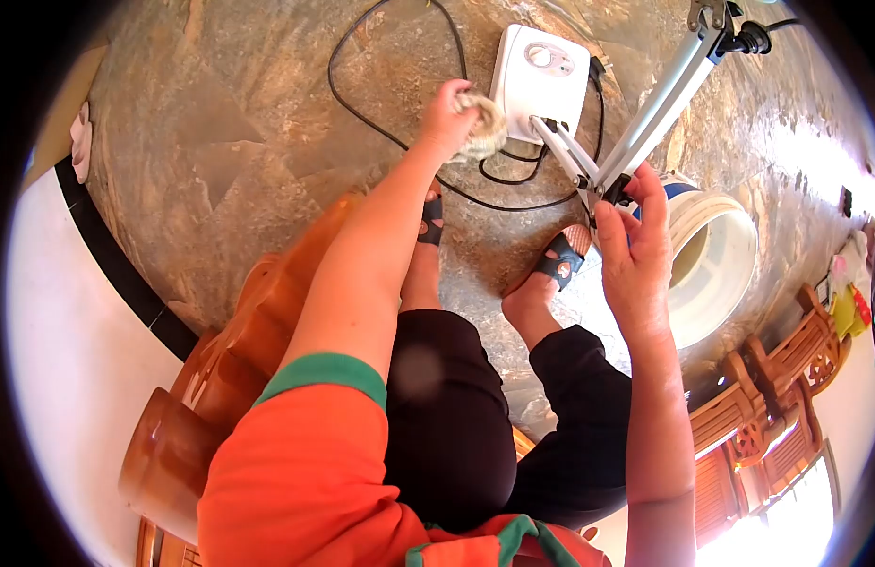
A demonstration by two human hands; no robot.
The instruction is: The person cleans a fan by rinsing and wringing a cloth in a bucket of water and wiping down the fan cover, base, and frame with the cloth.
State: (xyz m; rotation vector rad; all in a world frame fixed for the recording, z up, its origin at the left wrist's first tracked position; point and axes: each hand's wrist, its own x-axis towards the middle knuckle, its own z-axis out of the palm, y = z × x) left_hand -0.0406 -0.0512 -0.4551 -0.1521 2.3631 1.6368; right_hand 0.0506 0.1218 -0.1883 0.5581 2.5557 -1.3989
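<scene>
My left hand [447, 121] is closed around a crumpled beige cloth [485, 130], just left of a white box-shaped base [543, 80] with a round dial on top. From the base rises a jointed metal lamp-style arm [657, 109], running up to the top right edge, where its end is cut off. The fingers of my right hand [638, 255] are curled around the black hinge [615, 189] at the arm's bend. Part of that hinge is hidden behind them.
A black cable [338, 85] loops over the stone-patterned floor [220, 113]. Close by my right wrist stands a white bucket [726, 274]. My sandalled feet are below the base. A wooden seat [211, 416] is on the left, and carved wooden furniture [768, 392] on the right.
</scene>
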